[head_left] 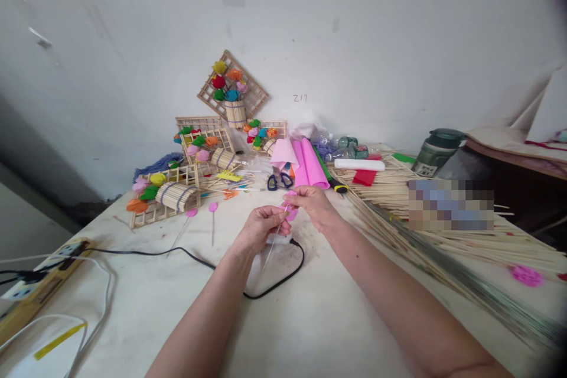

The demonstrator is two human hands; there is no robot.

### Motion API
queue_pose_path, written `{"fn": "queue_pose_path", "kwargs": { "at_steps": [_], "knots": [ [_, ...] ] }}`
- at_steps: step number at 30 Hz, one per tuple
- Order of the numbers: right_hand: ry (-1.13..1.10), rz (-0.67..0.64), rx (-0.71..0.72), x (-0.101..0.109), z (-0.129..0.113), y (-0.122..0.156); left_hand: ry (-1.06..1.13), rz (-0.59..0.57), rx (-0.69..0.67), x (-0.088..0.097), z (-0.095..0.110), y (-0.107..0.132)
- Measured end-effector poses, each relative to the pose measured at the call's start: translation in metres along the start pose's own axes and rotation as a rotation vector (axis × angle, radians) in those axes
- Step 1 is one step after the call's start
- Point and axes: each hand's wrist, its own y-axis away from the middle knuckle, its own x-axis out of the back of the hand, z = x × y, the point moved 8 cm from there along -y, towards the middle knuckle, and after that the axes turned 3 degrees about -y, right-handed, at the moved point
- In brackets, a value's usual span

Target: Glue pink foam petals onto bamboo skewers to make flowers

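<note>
Over the middle of the table, my left hand (264, 225) pinches a thin pale stem (271, 251) that slants down toward me. Pink paper petals (290, 211) sit at the stem's upper end. My right hand (313, 204) is closed on these petals from the other side, fingertips close to those of the left. Two more stemmed pink petals, one petal (213, 207) and another petal (191, 212), lie to the left. Just beyond my hands are dark-handled scissors (280, 181) and rolls of pink crepe paper (305, 165). The fingers partly cover the petals.
A black cable (190, 253) loops below my hands from a power strip (44, 283) at left. Bamboo lattices with paper flowers (177, 196) stand at the back left. Bundled sticks (390, 201), thin wires (465, 286) and a green flask (437, 152) occupy the right.
</note>
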Motion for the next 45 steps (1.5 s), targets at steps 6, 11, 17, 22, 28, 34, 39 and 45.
{"fn": "queue_pose_path", "kwargs": {
  "at_steps": [6,11,17,22,28,34,39,45],
  "knots": [
    [-0.014,-0.06,0.013,-0.002,-0.004,0.0,0.007,0.007,0.003,0.003,-0.001,-0.002],
    [0.016,-0.043,0.053,0.003,-0.01,-0.001,-0.004,0.002,0.005,0.002,-0.002,-0.002],
    [0.034,0.008,0.114,0.001,-0.017,0.002,-0.004,-0.016,0.014,-0.003,-0.004,-0.002],
    [-0.023,-0.054,0.033,0.0,-0.01,0.0,0.002,0.008,0.015,-0.001,-0.002,-0.002],
    [0.044,-0.122,0.01,-0.003,-0.002,-0.001,0.011,-0.009,0.012,0.0,-0.003,-0.002],
    [0.117,-0.013,0.06,0.003,0.001,-0.003,-0.01,-0.012,0.064,-0.002,-0.005,0.001],
    [0.162,0.026,0.036,0.008,0.001,-0.004,-0.15,0.022,0.057,0.002,0.001,0.001],
    [0.096,-0.055,-0.012,0.0,0.003,-0.002,-0.15,0.032,0.032,0.002,0.002,0.001]
  ]
}}
